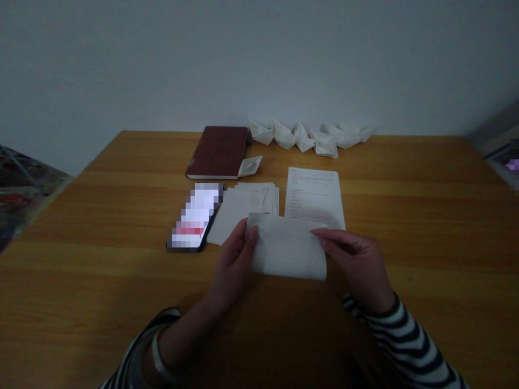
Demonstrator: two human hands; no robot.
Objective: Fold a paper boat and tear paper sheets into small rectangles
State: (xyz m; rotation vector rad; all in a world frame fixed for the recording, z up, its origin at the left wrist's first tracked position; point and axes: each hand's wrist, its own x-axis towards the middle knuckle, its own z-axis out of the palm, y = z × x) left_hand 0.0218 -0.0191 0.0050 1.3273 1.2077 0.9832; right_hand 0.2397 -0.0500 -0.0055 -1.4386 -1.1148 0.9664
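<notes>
We see the left hand gripping the left edge of a folded white sheet of paper, with the thumb on top. The right hand is curved, and its fingers touch the sheet's right part; we cannot tell if it is gripping. The sheet lies between both hands, its long axis from 9 to 3 o'clock, and neither hand is clearly nearer. At 11 o'clock from the sheet is a stack of paper, at 12 o'clock a printed page, and at 10 o'clock a blurred phone. Farther away on the table are a brown notebook and a row of paper boats.
</notes>
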